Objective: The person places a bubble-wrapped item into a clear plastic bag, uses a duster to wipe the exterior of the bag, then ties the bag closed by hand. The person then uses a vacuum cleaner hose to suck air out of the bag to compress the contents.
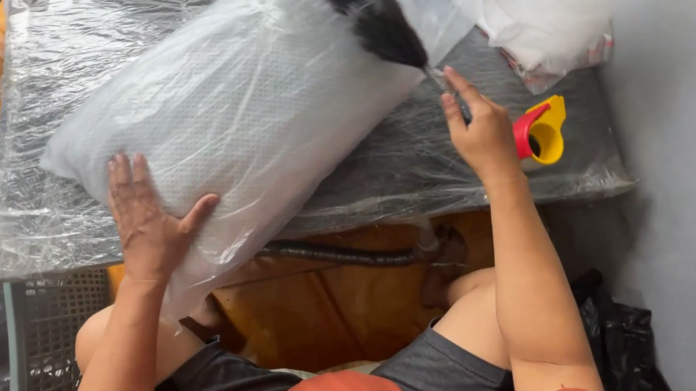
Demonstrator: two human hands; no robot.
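Two bare hands work on a white pillow (242, 108) wrapped in clear plastic, lying in the middle on a grey wrapped pad (425, 165). The left hand (147, 217) rests flat and released on its near end. The right hand (480, 128) grasps a thin tool beside a yellow-red tape dispenser (543, 129), at the right.

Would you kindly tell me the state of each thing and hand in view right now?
Pillow: sealed in clear plastic, lying tilted on the wrapped pad.
Pad: flat, covered in clear film.
Tape dispenser: lying on the pad, beside the right hand.
Left hand: open, pressed flat on the pillow.
Right hand: fingers closed on a slim tool at the pillow's end; the tool's kind is unclear.
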